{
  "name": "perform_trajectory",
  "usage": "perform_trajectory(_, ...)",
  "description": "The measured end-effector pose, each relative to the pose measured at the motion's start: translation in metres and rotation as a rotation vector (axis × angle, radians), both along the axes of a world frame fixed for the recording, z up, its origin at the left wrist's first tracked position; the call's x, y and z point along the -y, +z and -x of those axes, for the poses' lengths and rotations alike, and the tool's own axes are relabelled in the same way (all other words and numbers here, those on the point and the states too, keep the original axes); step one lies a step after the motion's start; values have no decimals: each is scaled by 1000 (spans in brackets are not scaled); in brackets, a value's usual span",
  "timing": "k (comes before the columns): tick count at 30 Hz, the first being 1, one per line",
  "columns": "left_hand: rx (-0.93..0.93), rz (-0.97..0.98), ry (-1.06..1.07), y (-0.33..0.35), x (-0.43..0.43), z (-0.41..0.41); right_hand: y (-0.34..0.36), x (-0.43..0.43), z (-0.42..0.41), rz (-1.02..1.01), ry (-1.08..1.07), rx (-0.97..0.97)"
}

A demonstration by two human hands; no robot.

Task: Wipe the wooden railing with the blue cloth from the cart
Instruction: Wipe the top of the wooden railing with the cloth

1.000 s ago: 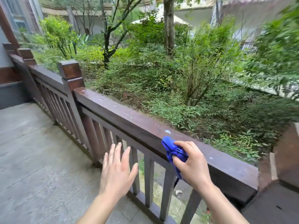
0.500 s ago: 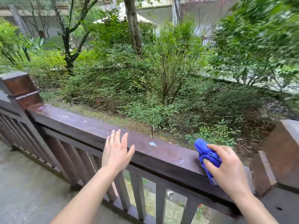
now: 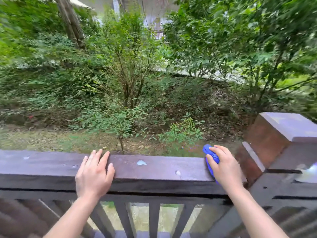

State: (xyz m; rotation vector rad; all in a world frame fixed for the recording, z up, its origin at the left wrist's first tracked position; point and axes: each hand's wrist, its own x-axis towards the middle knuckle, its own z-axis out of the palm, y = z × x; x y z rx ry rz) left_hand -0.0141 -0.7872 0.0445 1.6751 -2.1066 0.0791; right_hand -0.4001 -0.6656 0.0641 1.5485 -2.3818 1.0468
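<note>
The dark brown wooden railing (image 3: 154,169) runs across the lower part of the head view, with pale spots on its flat top. My right hand (image 3: 224,167) presses a bunched blue cloth (image 3: 210,156) onto the rail's right end, close to the corner post; most of the cloth is hidden under the palm. My left hand (image 3: 94,174) rests flat on the rail top, fingers spread, holding nothing. The cart is out of sight.
A square wooden post (image 3: 277,134) with a flat cap stands just right of the cloth. Vertical balusters (image 3: 154,219) hang below the rail. Beyond the railing lie shrubs, trees and leaf-strewn ground. Something pale and blurred (image 3: 307,174) sits at the far right edge.
The view has swung right along the rail. My right hand slid the cloth right to the rail's end by the post. My left hand came down from the air onto the rail top.
</note>
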Motion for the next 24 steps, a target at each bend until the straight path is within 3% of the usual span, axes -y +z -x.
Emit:
perform_trajectory(3, 14, 7, -16, -2, 2, -2, -5, -3, -26, 10, -57, -59)
perform_trajectory(8, 7, 22, -32, -8, 5, -4, -12, -19, -32, -43, 121, -187)
perform_trajectory(13, 21, 49, -78, -11, 7, -12, 7, -13, -23, -40, -184, 28)
perform_trajectory(19, 10, 139, -109, -20, 12, -17, -10, -22, -98, 98, 128, 127)
perform_trajectory(24, 15, 166, -124, -18, 11, -17, -7, -9, -88, 0, 89, -41)
